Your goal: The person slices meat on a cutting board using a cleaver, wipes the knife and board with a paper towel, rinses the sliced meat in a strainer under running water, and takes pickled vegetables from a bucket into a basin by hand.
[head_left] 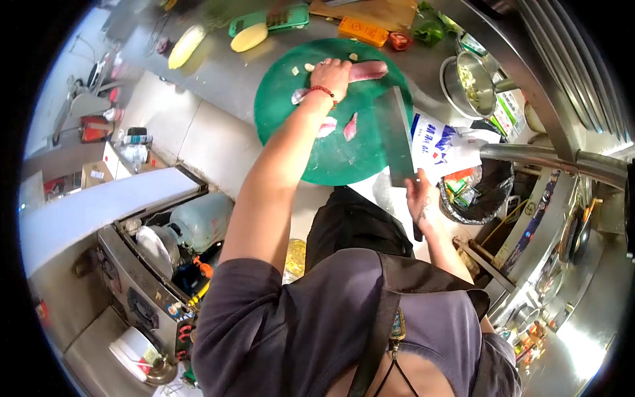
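Observation:
A round green cutting board (357, 162) lies at the counter's edge. My left hand (333, 78), a red bead bracelet at its wrist, presses with curled fingers on a long pink piece of raw meat or fish (368, 71); I cannot tell which. A smaller pink slice (350, 128) and another pale pink piece (326, 126) lie nearer me on the board. My right hand (423, 200) grips a cleaver (395, 142), whose broad blade points away from me over the board's right side. Small pale chunks (309, 67) are scattered near my left hand.
Behind the board are a peeled potato (249, 38), a pale gourd (187, 46), an orange box (362, 31), a tomato (399, 42) and leafy greens (431, 28). On the right stand a metal pot (486, 99), a printed white bag (444, 147) and a black-lined bin (499, 192).

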`<state>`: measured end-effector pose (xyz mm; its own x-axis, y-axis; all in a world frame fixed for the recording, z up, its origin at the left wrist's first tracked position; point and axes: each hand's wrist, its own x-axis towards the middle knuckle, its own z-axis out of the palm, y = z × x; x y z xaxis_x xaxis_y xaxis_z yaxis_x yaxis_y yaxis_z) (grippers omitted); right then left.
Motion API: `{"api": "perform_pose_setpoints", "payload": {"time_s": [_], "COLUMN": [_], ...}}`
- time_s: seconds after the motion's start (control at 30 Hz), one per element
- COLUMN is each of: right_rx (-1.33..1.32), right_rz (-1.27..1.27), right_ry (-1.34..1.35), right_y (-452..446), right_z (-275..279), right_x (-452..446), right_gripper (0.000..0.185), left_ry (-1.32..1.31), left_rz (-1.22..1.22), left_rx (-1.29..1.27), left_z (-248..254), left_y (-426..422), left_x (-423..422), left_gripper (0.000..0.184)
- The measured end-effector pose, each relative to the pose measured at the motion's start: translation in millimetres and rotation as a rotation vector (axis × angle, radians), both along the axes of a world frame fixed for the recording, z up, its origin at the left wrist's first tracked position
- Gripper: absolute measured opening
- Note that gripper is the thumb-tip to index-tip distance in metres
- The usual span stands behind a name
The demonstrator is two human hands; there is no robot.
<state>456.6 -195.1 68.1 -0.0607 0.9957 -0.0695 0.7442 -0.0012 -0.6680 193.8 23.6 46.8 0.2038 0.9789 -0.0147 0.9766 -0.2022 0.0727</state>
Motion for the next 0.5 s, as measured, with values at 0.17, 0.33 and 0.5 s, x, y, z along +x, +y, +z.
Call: {"api": "perform_pose_setpoints", "payload": {"time_s": [0.17, 0.33, 0.5], "right_rx": [-0.146, -0.181, -0.183], "right_rz": [0.167, 0.429, 0.523], "right_ry": [0.242, 0.197, 0.04], "right_y": [-14.7, -5.8, 44.0], "right_z": [29.6, 21.4, 13.1], "right_x": [-12.3, -15.2, -41.7], "right_gripper": [0.012, 0.011, 0.012], "left_ry": [0.14, -0.568, -1.451], "left_rz": [-0.132, 0.116, 0.271], "left_rx": [0.028, -0.268, -0.573], "left_z": [-10.4, -4.4, 60.0], "left_y": [29.1, 58.5, 35.5], "left_x": [-11.8, -45.5, -62.2], "left_gripper": [0.019, 0.023, 0.029]}}
